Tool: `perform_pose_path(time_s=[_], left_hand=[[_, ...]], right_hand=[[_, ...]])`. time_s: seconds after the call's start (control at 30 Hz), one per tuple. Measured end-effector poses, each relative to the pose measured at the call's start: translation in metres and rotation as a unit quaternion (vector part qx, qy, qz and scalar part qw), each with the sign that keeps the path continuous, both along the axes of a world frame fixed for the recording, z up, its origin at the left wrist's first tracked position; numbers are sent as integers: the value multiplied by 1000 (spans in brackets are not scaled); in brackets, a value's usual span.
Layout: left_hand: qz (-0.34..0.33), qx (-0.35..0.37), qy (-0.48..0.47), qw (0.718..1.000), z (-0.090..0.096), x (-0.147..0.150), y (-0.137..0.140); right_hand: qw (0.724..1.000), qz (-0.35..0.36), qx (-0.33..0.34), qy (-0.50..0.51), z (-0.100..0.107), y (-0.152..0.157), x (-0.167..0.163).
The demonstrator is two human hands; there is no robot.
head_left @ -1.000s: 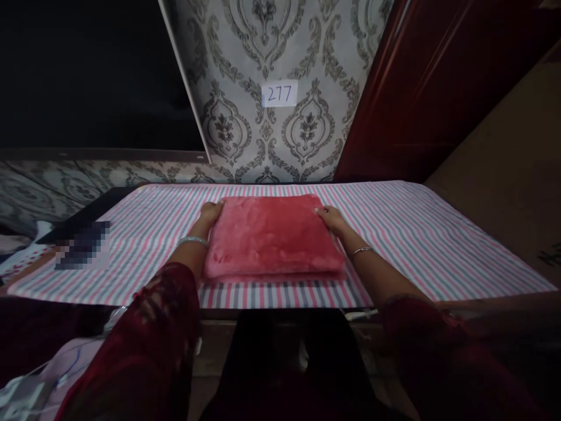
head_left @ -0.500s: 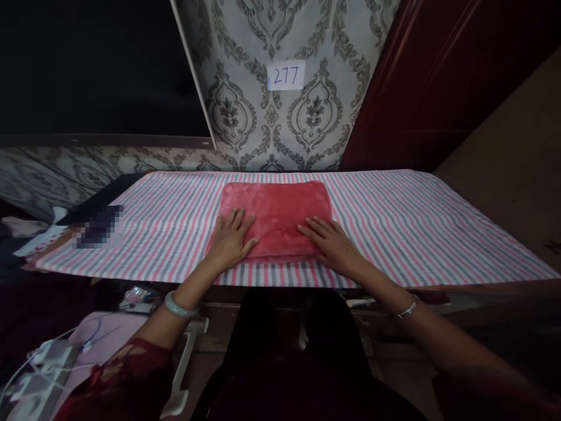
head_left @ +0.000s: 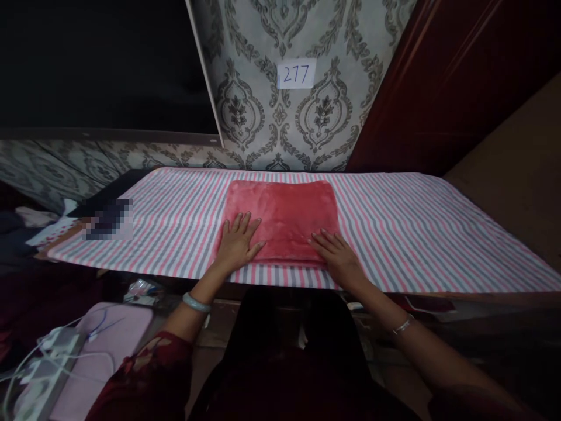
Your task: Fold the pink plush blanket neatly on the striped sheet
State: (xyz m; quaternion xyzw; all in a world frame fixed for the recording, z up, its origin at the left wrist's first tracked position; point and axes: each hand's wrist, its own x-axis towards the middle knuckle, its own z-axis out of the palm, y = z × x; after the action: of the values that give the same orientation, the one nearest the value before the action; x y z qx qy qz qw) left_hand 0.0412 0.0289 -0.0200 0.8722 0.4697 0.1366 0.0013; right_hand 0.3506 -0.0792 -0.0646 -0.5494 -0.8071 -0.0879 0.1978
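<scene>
A folded red plush cloth (head_left: 287,213) lies flat near the middle of the table, on a striped tablecloth (head_left: 403,234). Its layered front edge faces me, close to the table's near side. My left hand (head_left: 236,242) rests palm down on the cloth's left front part, fingers spread. On its right front corner lies my right hand (head_left: 336,257), also palm down with the fingers stretched out. Neither hand grips anything.
A large dark television screen (head_left: 100,70) is at the back left. A paper marked 277 (head_left: 297,73) is on the patterned wall. Dark red wooden furniture (head_left: 442,88) stands behind at right. At lower left, a power strip (head_left: 50,368) with cables lies on a pink surface (head_left: 127,327).
The view has shifted slightly, so the scene sits a little further right. Both hands have slid slightly toward me on the red cloth, which stays folded.
</scene>
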Motion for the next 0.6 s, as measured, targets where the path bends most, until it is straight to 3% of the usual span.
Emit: perform_pose_path(time_s=[0.2,0.3,0.4,0.5,0.6], left_hand=[[-5,-28,-26,999,8,-12,7],[22,-11,-73,997,20,-18,8],[55,31,-52,997,37,-13,7],[64,26,6,998,49,0,8],[86,-7,46,995,43,10,13]], right_hand=[[995,51,-63,58,46,-2,3],[995,31,-35,92,73,8,-8],[996,-14,-18,83,92,34,-32],[994,-80,-57,43,96,64,-58],[984,-135,-115,-1,81,85,-72]])
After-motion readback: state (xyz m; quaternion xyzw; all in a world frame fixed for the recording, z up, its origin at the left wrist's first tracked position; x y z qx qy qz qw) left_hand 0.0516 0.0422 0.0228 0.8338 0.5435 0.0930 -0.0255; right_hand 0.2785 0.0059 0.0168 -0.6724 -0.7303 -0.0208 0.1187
